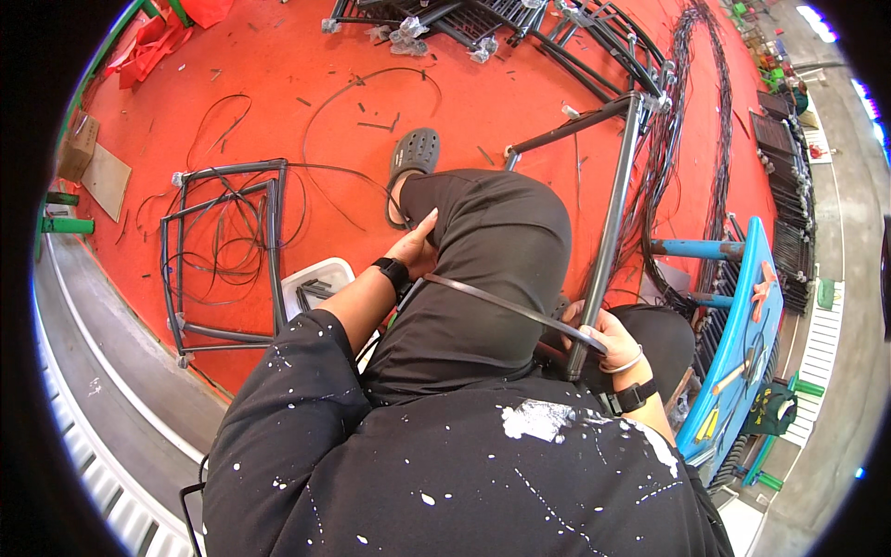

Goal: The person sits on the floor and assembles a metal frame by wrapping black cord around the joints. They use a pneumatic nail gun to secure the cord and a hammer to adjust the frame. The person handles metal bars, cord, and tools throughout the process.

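My right hand (609, 338) grips the lower end of a black metal tube (612, 230), part of a frame, with the end of a dark flat strip (508, 304) at its fingers. The strip crosses over my raised knee towards my left hand (418, 247). That hand rests against the side of my leg, its thumb pointing up; its fingers are partly hidden, and what it holds there cannot be told. The tube rises from my right hand to a corner wrapped in clear plastic.
Black frames (278, 244) with loose strips lie at left, beside a white tray (334, 271) of short dark pieces. More frames (473, 21) are piled ahead. Long strips (672, 139) run along the red floor. A blue table (738, 348) with tools stands at right.
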A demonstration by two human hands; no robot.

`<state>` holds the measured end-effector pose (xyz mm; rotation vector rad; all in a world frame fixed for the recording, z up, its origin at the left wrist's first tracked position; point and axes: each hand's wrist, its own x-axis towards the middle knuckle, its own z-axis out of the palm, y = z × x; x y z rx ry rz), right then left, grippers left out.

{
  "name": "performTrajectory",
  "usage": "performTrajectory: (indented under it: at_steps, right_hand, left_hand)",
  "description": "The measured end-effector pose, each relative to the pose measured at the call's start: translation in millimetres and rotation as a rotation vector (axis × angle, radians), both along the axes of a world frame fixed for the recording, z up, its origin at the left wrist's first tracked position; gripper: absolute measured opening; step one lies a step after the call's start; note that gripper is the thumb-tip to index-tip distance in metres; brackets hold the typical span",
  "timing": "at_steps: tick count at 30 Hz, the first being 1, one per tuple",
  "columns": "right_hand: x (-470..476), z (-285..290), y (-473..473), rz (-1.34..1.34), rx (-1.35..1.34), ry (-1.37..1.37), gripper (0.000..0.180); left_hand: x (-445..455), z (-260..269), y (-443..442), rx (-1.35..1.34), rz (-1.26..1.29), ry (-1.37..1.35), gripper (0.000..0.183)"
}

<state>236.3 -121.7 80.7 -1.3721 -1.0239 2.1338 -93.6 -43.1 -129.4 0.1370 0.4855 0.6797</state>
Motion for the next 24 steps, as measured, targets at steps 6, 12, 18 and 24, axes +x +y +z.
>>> performTrajectory:
  at_steps: [6, 12, 18, 24]
  right_hand:
    - [-0.8, -3.6, -2.2, -0.019, 0.049, -0.032, 0.055]
    - [1.8, -5.8, -2.3, 0.004, 0.058, -0.055, 0.053]
    - [-0.8, 0.1, -2.1, -0.001, 0.049, -0.038, 0.048]
    - [1.0, -0.4, -2.9, 0.015, 0.049, -0.031, 0.041]
  left_hand:
    - [-2.3, 21.9, -6.1, 0.048, 0.069, 0.122, 0.088]
    - [-1.3, 5.7, -1.9, 0.05, 0.076, 0.105, 0.087]
    - [-18.9, 5.9, -5.4, 0.011, -0.05, 0.531, 0.069]
    - [-46.7, -16.1, 0.8, -0.027, 0.016, 0.521, 0.072]
